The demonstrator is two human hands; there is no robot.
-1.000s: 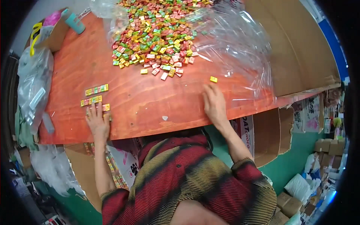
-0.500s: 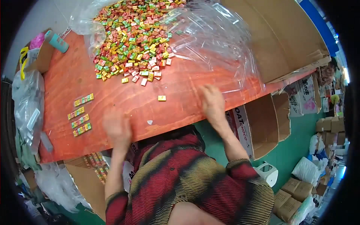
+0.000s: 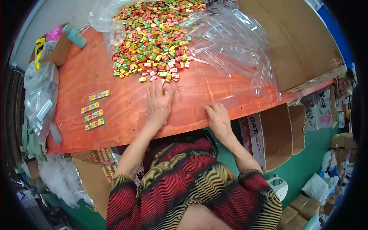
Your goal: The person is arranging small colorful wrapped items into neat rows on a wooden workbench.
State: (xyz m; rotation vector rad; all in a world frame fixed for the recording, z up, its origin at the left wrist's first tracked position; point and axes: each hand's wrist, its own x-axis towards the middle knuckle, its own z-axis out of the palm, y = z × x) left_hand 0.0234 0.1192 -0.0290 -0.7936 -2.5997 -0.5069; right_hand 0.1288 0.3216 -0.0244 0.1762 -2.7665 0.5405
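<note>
The left hand (image 3: pixel 159 101) was stretched forward, fingers (image 3: pixel 153 90) extended, while the right hand (image 3: pixel 219 119) was held nearer the torso (image 3: pixel 188 174), loosely bent.

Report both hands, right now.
Left hand: open, at the near edge of the pile of small boxes.
Right hand: partly curled; cannot tell whether it holds anything.
</note>
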